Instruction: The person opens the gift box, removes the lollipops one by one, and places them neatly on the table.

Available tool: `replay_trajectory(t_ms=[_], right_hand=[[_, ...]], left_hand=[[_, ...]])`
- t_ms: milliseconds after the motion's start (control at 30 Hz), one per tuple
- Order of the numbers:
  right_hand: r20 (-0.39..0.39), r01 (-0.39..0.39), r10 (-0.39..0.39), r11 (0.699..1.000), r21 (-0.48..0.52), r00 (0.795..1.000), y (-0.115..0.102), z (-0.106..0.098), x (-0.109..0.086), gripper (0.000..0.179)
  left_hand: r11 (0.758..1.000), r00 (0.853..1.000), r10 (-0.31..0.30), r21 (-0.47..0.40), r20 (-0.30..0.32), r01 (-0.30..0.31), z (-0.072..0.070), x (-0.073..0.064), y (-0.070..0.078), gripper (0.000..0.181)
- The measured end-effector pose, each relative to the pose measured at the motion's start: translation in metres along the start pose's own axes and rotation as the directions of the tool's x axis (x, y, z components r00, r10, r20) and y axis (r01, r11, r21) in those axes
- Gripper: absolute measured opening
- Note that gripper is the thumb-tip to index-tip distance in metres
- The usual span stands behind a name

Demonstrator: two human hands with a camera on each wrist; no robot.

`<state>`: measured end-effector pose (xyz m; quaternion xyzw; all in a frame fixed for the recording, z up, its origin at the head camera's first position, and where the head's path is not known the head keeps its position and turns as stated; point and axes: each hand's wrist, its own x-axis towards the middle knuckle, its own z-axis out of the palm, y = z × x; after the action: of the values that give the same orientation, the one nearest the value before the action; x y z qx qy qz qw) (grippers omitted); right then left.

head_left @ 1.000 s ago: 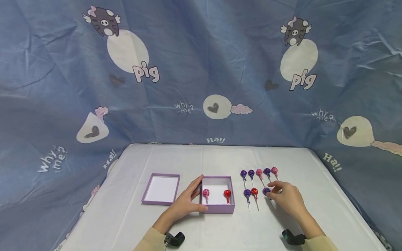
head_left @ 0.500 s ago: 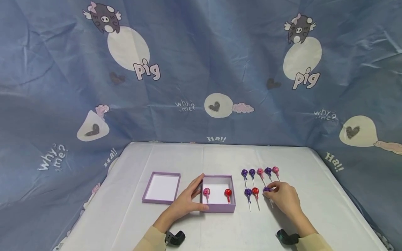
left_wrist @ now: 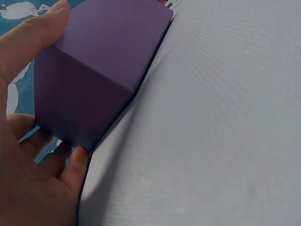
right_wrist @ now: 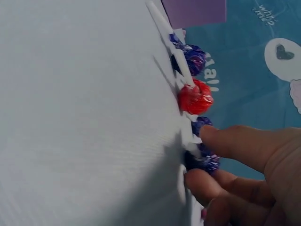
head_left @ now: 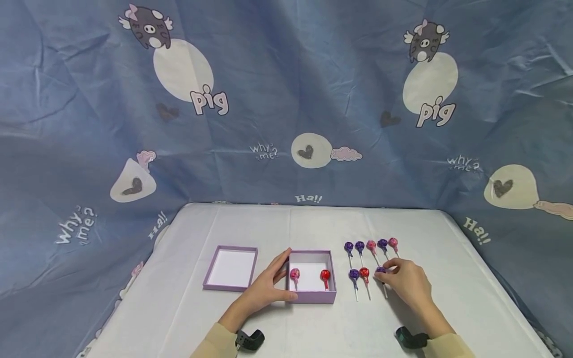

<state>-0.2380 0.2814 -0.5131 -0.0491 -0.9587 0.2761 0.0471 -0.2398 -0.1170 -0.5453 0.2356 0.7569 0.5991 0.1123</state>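
Note:
My left hand [head_left: 265,289] grips the open purple box [head_left: 314,297] at its left side, thumb at the front corner and fingers along the side wall. Inside lie a pink lollipop [head_left: 294,274] and a red lollipop [head_left: 325,275], sticks toward me. Right of the box, my right hand [head_left: 409,284] pinches the head of a purple lollipop [right_wrist: 207,162] between thumb and fingers; its white stick points toward me, low over the cloth. Beside it on the left lie another red lollipop [head_left: 364,273] and another purple lollipop [head_left: 354,274].
A back row of several lollipops [head_left: 371,245], purple and pink, lies behind the held one. Left of the box rests a shallow purple-rimmed lid [head_left: 230,267], white inside facing up. White cloth [head_left: 331,330] covers the table; a blue printed curtain [head_left: 250,179] hangs behind.
My right hand has come slightly left and its fingers have closed on the purple lollipop, whose stick has swung straighter toward me. The left hand and the box stay in place.

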Motion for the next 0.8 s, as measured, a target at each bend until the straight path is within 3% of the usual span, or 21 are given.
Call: replay_trajectory(t_ms=[167, 333, 533, 800], right_hand=[[0.020, 0.011, -0.011, 1.000, -0.006, 1.000, -0.004, -0.012, 0.000, 0.048], [-0.038, 0.095, -0.094, 0.995, 0.021, 0.995, -0.018, -0.022, 0.002, 0.047], [-0.086, 0.217, -0.210, 0.972, 0.088, 0.974, -0.050, -0.023, 0.003, 0.043], [-0.055, 0.271, -0.266, 0.944, 0.188, 0.963, -0.092, -0.010, 0.000, 0.037]], left_hand=[[1.000, 1.000, 0.008, -0.001, -0.004, -0.008, 0.000, 0.000, -0.003, 0.111], [1.000, 1.000, 0.006, 0.003, -0.013, -0.006, -0.001, 0.000, -0.004, 0.112], [1.000, 1.000, 0.002, 0.003, -0.012, -0.002, -0.001, 0.000, -0.002, 0.112], [1.000, 1.000, -0.004, -0.013, -0.011, 0.004, -0.002, -0.002, 0.000, 0.112]])
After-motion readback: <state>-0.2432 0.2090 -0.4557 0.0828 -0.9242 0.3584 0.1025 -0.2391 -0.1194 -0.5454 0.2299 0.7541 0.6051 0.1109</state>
